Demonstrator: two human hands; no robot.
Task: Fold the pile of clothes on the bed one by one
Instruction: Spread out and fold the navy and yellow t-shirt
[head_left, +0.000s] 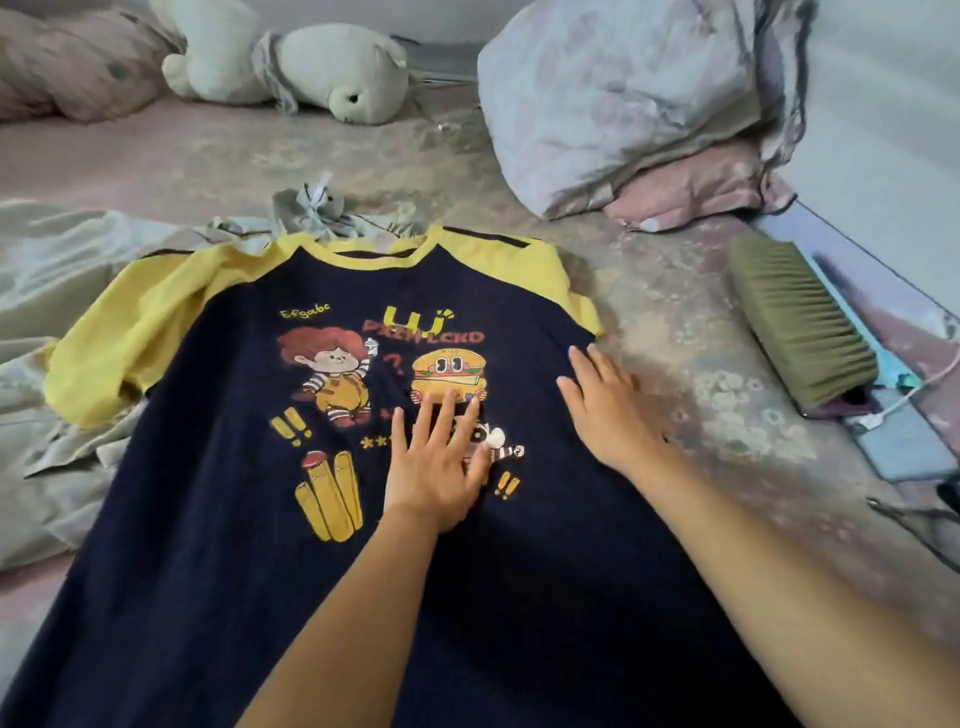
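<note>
A navy T-shirt (218, 519) with yellow sleeves and a cartoon print lies spread face up on the bed, collar pointing away from me. My left hand (439, 462) lies flat on the print in the middle of the chest, fingers straight and spread. My right hand (605, 408) presses flat on the shirt's right side, just below the right sleeve. Pale grey-green clothes (67, 291) lie crumpled to the left and behind the shirt's collar.
A green bed brush (800, 322) lies at the right, with a phone (904, 441) on a white cable beside it. A bundled quilt (639, 98) and pink pillow sit at the back right. A white plush toy (291, 62) lies at the back.
</note>
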